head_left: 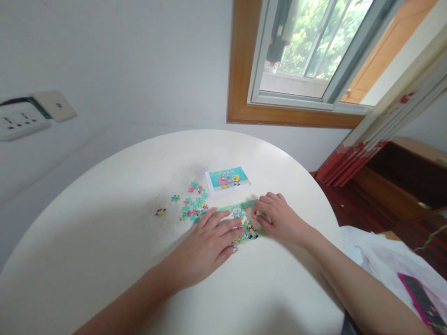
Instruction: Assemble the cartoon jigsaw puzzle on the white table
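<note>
A partly assembled cartoon jigsaw puzzle [237, 212] lies on the white round table, much of it covered by my hands. My left hand [213, 235] rests flat across its left part with the fingers spread. Over the right part, my right hand [279, 216] is curled, thumb and fingertips pinched on what looks like a small puzzle piece, mostly hidden. Loose puzzle pieces [194, 204] in green, pink and yellow are heaped just left of the puzzle. Behind it lies a picture card [228, 179] with cartoon figures on a teal background.
Two small bits stand apart from the heap: a green piece [175, 197] and a yellow-and-dark cluster [160, 212]. The table [104, 232] meets the wall near a wood-framed window [296, 111]. At right are a curtain [349, 158] and a pink-edged phone [424, 298] on white cloth.
</note>
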A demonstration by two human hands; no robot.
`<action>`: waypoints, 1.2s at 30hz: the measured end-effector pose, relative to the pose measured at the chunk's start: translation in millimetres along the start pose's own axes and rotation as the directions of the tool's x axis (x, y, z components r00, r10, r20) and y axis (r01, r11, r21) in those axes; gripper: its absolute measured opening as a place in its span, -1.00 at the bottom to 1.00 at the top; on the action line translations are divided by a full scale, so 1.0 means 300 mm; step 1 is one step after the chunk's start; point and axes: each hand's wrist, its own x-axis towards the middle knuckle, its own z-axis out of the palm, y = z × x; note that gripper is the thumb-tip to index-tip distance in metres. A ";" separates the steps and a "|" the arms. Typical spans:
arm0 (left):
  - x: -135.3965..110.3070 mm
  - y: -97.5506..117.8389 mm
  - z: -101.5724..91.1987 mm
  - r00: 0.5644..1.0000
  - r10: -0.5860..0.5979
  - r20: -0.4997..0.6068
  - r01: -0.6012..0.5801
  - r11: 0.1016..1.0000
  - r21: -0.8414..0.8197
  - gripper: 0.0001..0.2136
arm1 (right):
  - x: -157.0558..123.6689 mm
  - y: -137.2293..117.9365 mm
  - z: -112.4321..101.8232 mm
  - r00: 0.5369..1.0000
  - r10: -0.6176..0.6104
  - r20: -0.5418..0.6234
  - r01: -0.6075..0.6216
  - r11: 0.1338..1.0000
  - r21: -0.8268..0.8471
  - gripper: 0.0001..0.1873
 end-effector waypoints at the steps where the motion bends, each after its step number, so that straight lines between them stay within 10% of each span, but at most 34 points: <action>1: 0.000 -0.001 0.000 1.000 0.003 0.005 -0.003 1.000 0.003 -0.65 | -0.002 0.008 -0.001 1.000 -0.009 -0.002 0.009 0.999 0.033 -0.86; 36: 0.004 -0.014 0.005 0.999 0.041 0.013 -0.041 0.999 0.012 -0.64 | 0.020 0.060 0.031 0.998 -0.058 0.038 0.042 0.941 0.337 -0.84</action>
